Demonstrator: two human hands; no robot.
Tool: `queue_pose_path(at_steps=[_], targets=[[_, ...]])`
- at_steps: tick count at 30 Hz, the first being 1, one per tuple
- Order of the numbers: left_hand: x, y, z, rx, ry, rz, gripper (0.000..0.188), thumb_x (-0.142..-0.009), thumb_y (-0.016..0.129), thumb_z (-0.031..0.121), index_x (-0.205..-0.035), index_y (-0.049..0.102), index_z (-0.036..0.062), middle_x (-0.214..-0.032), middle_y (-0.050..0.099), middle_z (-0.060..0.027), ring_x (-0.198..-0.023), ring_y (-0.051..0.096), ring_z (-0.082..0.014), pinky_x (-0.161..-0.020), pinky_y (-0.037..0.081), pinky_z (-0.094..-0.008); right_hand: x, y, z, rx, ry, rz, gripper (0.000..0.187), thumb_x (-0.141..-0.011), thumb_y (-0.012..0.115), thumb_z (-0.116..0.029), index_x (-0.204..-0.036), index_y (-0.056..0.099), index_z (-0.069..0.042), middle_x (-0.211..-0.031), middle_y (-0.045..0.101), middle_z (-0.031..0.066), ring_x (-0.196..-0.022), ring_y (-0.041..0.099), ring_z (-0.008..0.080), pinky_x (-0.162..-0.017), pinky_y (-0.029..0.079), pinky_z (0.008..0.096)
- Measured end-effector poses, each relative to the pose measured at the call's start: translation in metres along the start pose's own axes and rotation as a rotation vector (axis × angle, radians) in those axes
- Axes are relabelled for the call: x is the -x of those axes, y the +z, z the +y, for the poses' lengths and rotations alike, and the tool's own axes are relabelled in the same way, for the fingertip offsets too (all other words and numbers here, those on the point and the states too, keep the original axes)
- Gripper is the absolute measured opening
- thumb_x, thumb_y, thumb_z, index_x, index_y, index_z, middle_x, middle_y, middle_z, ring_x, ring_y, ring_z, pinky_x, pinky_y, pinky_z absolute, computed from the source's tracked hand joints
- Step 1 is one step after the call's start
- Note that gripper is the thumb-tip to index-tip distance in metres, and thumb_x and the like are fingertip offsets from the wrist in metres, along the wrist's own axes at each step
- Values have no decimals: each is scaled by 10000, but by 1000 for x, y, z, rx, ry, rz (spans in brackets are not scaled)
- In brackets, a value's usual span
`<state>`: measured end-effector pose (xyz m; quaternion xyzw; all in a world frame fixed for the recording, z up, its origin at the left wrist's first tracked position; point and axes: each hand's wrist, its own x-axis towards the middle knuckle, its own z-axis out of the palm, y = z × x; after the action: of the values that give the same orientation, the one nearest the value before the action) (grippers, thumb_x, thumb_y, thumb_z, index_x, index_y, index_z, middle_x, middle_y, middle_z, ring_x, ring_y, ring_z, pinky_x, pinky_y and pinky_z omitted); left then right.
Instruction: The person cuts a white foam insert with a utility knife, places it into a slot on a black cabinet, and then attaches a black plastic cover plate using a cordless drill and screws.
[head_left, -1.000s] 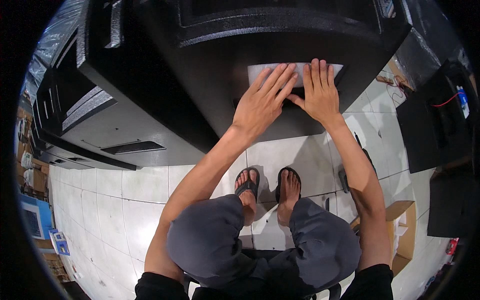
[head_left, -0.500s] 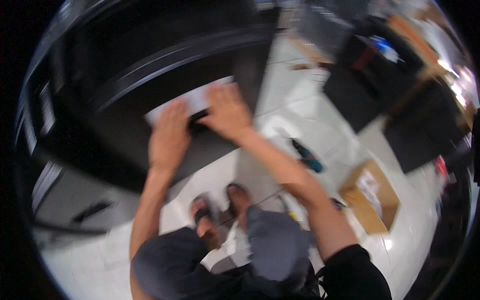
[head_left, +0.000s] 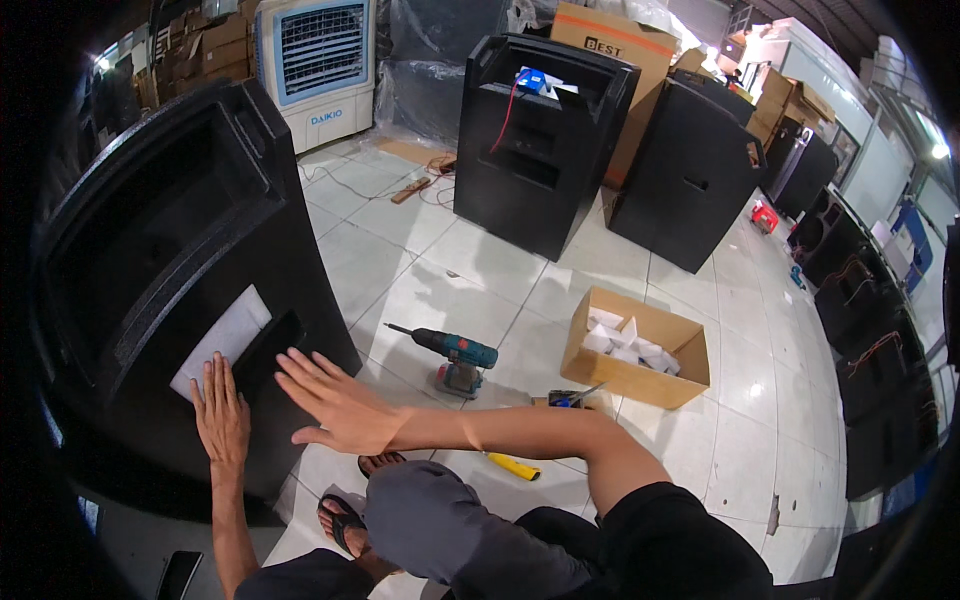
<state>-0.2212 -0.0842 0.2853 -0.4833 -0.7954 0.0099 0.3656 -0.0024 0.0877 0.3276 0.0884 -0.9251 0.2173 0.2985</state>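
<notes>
A white rectangular pad (head_left: pixel 235 327) lies on the sloping face of a black speaker-like cabinet (head_left: pixel 130 430) at the left, just above a dark slot. My left hand (head_left: pixel 222 412) is open and flat, its fingertips at the pad's lower end. Off the pad, my right hand (head_left: pixel 345 402) is open with fingers spread, over the cabinet's right side beside the slot. I cannot tell whether its palm touches the surface. Neither hand holds anything.
On the tiled floor lie a teal cordless drill (head_left: pixel 455 352), a yellow-handled tool (head_left: pixel 514 466) and a cardboard box (head_left: pixel 640 380) with white pieces inside. More black cabinets (head_left: pixel 520 200) stand beyond, one with a blue item on top. An air cooler (head_left: pixel 318 70) stands at the back.
The view has swung to the right and sharpened. My right hand has come off the white pad and moved right, while my left hand stays at the pad's lower end.
</notes>
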Motion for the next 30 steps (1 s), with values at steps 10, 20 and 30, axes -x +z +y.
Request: queue_pose_path(at_steps=[10,20,30], targets=[[4,-40,25,152,423,-63,351,-824,640,182,-1110,643,-22,-1284,579,-141,-1343,403,-286,-1161,214,-525,63,-73,-39,-1238,730,-359,537,-1006,368,-400,-1031,723,2,-926,710,130,-851,660,185,-832,495,295],[-37,-39,26,28,-29,92,589,-799,682,211,-1292,492,-48,-1434,416,-204,-1360,346,-352,-1150,218,-506,60,-63,-46,-1303,732,-328,560,-1000,388,-382,-1000,701,82,-855,697,177,-780,664,221,-771,512,295],[-48,-28,35,-11,-294,237,668,-728,769,237,-1273,493,-34,-1280,478,-216,-1151,469,-345,-1003,336,-503,56,-58,-44,-1345,707,-353,558,-1010,375,-365,-1011,692,94,-867,698,180,-782,667,213,-753,518,284]])
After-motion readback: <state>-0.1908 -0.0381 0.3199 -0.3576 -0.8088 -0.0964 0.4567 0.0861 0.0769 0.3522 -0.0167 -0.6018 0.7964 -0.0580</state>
